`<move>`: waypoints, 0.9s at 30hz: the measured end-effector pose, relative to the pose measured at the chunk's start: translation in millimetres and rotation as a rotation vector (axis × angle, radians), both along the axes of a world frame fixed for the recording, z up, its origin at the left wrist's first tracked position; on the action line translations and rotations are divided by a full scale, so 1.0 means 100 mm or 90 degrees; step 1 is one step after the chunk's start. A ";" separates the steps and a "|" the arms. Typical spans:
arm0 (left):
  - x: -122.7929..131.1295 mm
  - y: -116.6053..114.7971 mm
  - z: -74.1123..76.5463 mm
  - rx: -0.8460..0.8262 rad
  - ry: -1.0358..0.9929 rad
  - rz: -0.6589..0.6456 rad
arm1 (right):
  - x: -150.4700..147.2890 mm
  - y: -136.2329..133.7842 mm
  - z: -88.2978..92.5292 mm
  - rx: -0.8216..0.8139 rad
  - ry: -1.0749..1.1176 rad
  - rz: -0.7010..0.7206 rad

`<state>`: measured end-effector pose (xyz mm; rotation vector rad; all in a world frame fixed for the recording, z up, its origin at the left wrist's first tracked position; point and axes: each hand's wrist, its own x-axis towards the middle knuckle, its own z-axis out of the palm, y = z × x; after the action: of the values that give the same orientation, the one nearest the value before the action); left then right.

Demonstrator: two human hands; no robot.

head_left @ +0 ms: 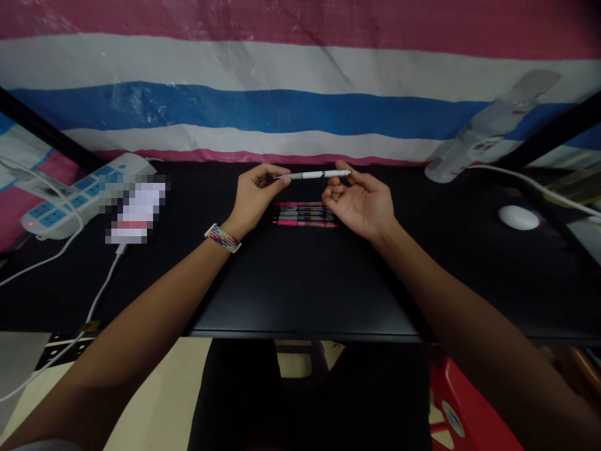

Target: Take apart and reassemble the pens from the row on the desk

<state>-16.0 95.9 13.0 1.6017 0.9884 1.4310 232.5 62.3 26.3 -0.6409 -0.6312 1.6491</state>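
A white pen (310, 175) with a grey grip and dark clip is held level above the black desk. My left hand (256, 191) pinches its tip end between thumb and fingers. At the clip end, my right hand (361, 203) has its palm turned up, the pen's end between its thumb and a fingertip, the other fingers curled loosely. Below the white pen, several pens (305, 214) lie side by side on the desk, pink ones at the outer edges and darker ones between. My right fingers hide part of their right ends.
On the left are a white power strip (56, 222) and a blurred-out phone-like item (136, 213) with a white cable (106, 282). A clear bottle (474, 147) and white mouse (519, 217) stand right. Striped sheeting (282, 109) hangs behind the desk (300, 282); a red stool (469, 401) is below.
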 end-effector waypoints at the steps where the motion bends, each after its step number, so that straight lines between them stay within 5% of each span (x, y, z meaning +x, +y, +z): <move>1: 0.00 0.00 0.00 -0.002 0.003 0.001 | 0.00 0.00 0.01 0.002 -0.007 -0.001; 27: -0.01 0.01 -0.01 -0.003 0.002 0.004 | -0.01 0.02 -0.03 0.005 -0.012 -0.016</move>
<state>-16.7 97.3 11.6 1.6000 0.9992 1.4301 231.9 63.9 23.1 -0.6578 -0.6407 1.6176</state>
